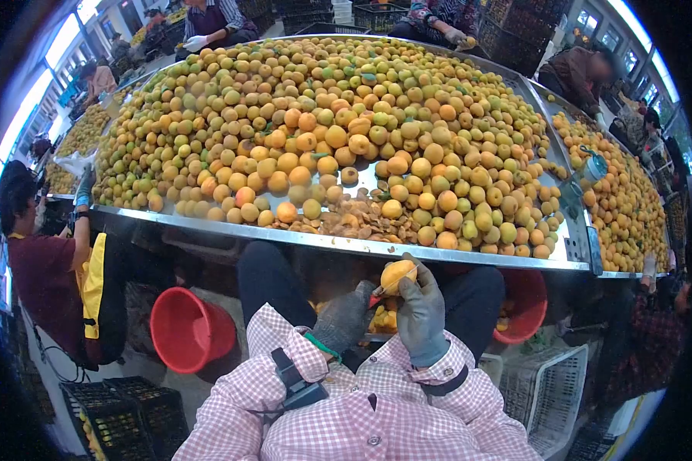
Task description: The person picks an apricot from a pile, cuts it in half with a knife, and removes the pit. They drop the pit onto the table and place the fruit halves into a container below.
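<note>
My right hand [423, 311], in a grey glove, pinches a yellow-orange apricot [397, 277] just in front of the table edge. Beside it, my left hand [343, 321] wears a darker glove. Its fingers are closed on a small tool with a red part [375, 298], which reaches close to the apricot's lower side; its exact kind is hard to make out. Below both hands, yellow fruit pieces [386, 319] show between my legs, partly hidden. Ahead lies a broad heap of apricots [300, 138] on the metal-edged table [346, 243], with brown scraps [354, 220] near its front.
A red bucket [192, 330] stands left of my legs, another red bucket [521, 306] right. A white crate [557, 396] is at lower right, black crates [123, 415] lower left. A jar [593, 169] stands on the right table. Co-workers sit around, one [46, 284] at left.
</note>
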